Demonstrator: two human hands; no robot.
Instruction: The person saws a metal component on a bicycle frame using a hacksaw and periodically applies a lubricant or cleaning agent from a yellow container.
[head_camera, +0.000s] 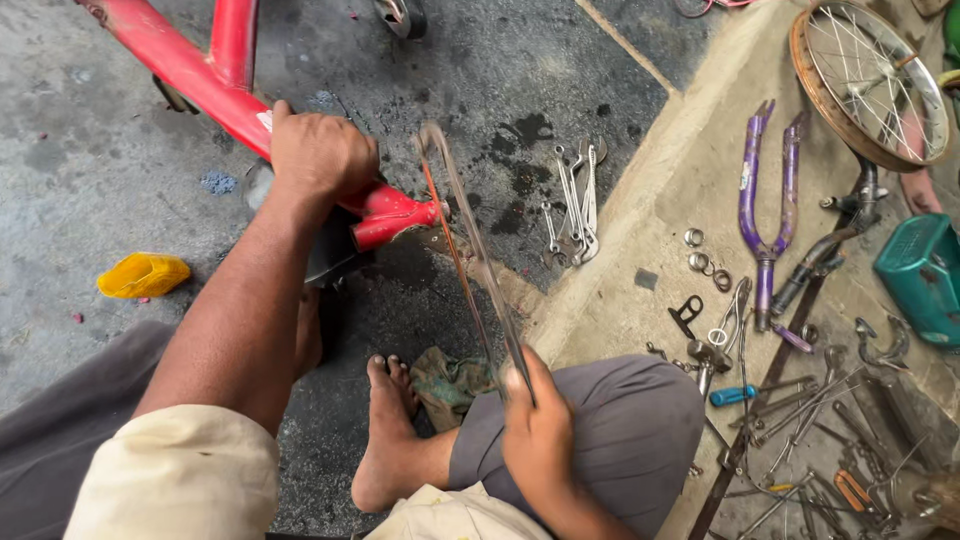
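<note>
Red bicycle frame (200, 75) tubing is seen running from the upper left of the frame down toward the centre, where its short end tube (395, 222) is met by the blade of a hacksaw (470, 255). At the far left, a yellow plastic piece (143, 275) is laid on the grey concrete floor (90, 170). The frame is gripped by the left hand (318, 155), whose fingers are closed over the tube just above its end. The hacksaw, blurred in the picture, is stretched from the tube end down to the lower centre, where its handle is clasped in the closed right hand (538, 425), resting over a bent knee in grey trousers. A bare foot (388, 425) is planted on the dark oily patch below the frame, with a dirty rag (447, 380) just beside it. Right of centre, a bunch of wrenches (572, 205) is laid on the floor. Further right, on the paler raised slab, a purple bicycle fork (765, 195) is spread near small metal rings (700, 260), and a spoked wheel (868, 80) is placed in the upper right corner. Scattered hand tools (810, 430) are heaped at the lower right, beside a green box (925, 275).
</note>
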